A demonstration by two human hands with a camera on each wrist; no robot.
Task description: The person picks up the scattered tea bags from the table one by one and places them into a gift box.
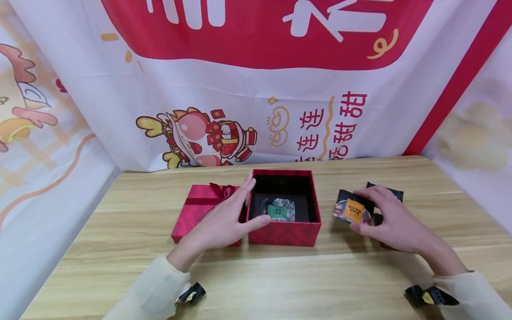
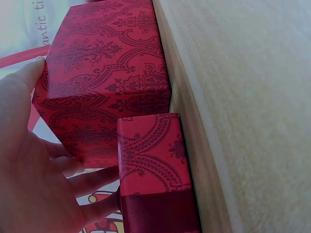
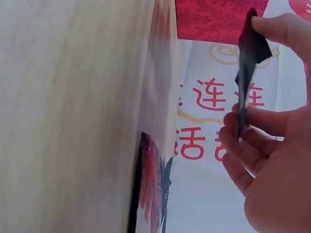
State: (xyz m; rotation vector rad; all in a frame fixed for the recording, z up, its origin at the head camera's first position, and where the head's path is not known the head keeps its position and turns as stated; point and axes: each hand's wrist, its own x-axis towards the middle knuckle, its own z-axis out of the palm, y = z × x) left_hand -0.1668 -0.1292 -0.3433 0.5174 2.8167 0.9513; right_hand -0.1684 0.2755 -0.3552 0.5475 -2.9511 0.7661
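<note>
At the box rim, left hand outstretched, seemingly touching; well apart, right hand pinches packet.

White-and-red backdrop behind wood-grain table

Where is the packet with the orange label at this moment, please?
In the head view, the orange-labelled packet is right of centre, pinched in the person's right grip above the table, to the right of the open red box.
</note>
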